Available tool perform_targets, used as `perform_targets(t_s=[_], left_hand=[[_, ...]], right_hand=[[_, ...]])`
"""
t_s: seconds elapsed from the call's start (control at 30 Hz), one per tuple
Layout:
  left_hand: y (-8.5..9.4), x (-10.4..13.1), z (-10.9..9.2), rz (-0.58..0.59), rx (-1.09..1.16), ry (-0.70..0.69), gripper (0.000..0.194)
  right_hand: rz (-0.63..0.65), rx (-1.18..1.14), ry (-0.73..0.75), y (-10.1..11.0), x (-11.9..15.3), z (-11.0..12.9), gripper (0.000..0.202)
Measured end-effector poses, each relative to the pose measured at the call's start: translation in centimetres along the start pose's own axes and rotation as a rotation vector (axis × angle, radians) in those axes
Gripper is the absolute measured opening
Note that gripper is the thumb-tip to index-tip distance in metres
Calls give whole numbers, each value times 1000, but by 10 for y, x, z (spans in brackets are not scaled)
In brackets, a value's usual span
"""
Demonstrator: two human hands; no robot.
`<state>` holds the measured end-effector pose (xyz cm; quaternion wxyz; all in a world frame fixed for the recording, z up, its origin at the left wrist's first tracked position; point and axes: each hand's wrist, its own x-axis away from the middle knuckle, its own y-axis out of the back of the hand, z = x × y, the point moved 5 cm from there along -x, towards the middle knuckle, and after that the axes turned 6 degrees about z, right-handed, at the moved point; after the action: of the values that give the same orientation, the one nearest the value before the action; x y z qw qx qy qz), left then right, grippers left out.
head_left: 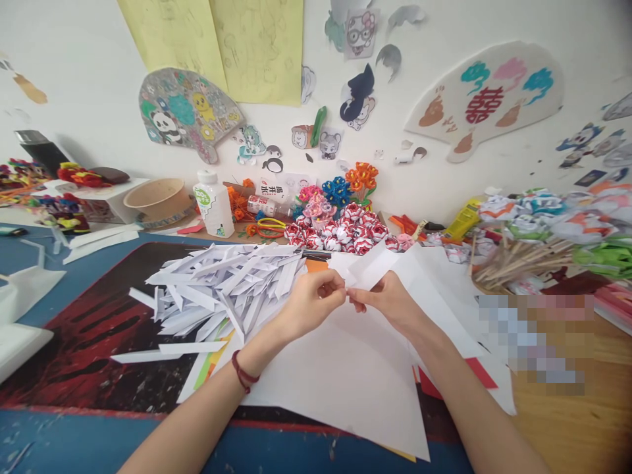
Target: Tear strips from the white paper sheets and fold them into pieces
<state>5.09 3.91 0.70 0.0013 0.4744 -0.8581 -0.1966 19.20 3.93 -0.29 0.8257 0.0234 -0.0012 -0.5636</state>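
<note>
My left hand [309, 304] and my right hand [388, 301] meet over the middle of the table, both pinching a small white paper strip [371, 265] that sticks up and away to the right. A red cord sits on my left wrist. Under my hands lie large white paper sheets [345, 375]. Just left of my left hand is a heap of several folded white paper strips [222, 289].
A white glue bottle [213, 204], a beige bowl [158, 197] and a cluster of red-white paper flowers [345, 234] line the back wall. Wooden sticks [518, 260] and crumpled coloured papers lie at right. A red-black mat [89, 336] covers the blue table.
</note>
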Motion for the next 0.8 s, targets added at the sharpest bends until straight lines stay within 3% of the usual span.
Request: perform_targets(t_s=[0.8], left_hand=[[12, 1, -5, -63, 37, 34, 10]], right_hand=[[-16, 35, -15, 17, 2, 5, 14]])
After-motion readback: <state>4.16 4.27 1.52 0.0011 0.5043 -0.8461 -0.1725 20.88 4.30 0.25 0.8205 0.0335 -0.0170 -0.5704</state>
